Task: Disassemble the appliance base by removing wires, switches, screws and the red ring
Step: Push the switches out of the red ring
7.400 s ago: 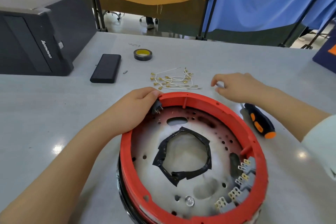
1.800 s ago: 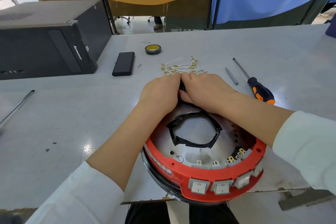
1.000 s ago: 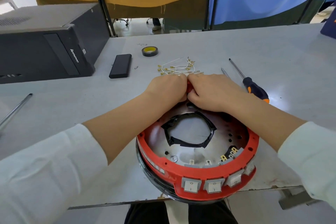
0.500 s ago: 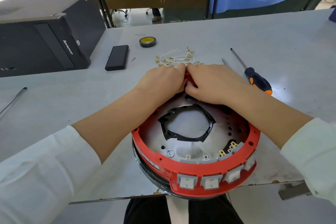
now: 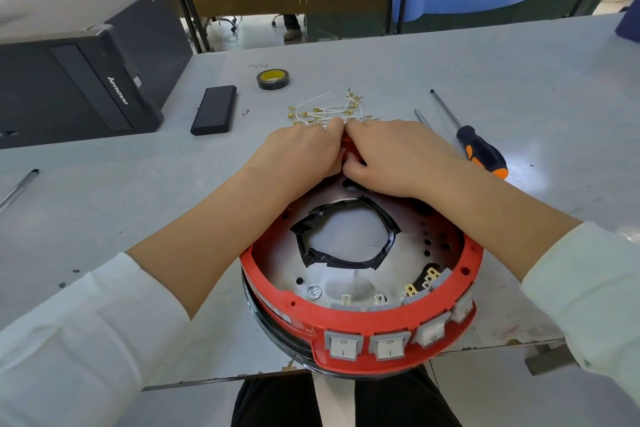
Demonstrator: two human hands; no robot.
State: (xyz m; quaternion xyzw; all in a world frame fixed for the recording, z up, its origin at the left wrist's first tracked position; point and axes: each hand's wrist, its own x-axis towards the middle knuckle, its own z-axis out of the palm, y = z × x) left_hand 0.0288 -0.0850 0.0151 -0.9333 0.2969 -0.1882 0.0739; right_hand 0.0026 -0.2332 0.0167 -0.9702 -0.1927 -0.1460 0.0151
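The base [image 5: 360,288] overhangs the table's [image 5: 104,211] near edge, switches [image 5: 367,345] toward the person. Both grips, left [image 5: 298,156] and right [image 5: 398,156], curl over the red ring's [image 5: 349,149] far rim, hiding what they pinch. Beyond lie wires [image 5: 329,111], partly covered.

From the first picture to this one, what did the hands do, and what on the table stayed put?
The right hand left the table by the screwdriver and joined the left hand at the far edge of the red ring; both now grip there, fingers curled. The base was turned, so its white switches face the person. The wires, tape roll and black case lie as before.
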